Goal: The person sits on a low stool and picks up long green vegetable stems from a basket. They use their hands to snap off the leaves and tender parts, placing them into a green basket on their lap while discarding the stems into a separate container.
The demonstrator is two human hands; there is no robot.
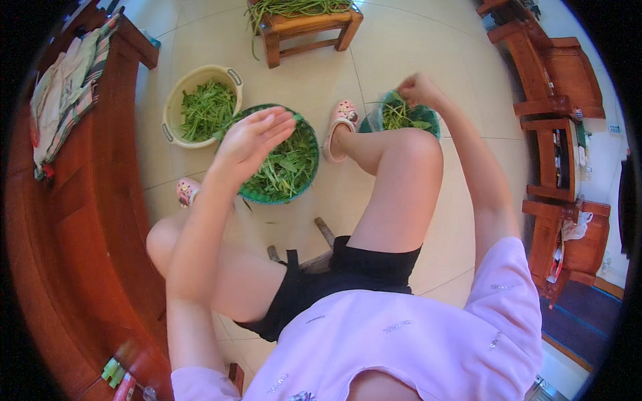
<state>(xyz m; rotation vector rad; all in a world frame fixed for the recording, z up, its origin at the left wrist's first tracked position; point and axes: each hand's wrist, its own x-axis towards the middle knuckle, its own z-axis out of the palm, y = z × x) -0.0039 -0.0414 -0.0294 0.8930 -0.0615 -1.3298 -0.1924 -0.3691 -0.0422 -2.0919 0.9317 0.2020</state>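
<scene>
My left hand [258, 138] is held flat above a round green basket [315, 165] heaped with leafy green stems [288, 168]; its fingers look extended, with nothing plainly held. Over a green bin with a clear plastic bag [435, 120], my right hand [416, 89] is blurred, its fingers curled; whether it holds something cannot be told. Green stalks [396, 115] lie in that bin. Left of the basket, a cream plastic basin [173, 113] with handles contains cut green pieces [208, 110]. Long green stems [301, 6] lie on a wooden stool [311, 24] at the top.
A long reddish wooden bench [110, 210] with folded cloths [70, 85] runs along the left. Wooden furniture [546, 155] lines the right. My feet wear pink clogs [342, 128] beside the basket, and a few leaf scraps [247, 204] lie on the tiled floor.
</scene>
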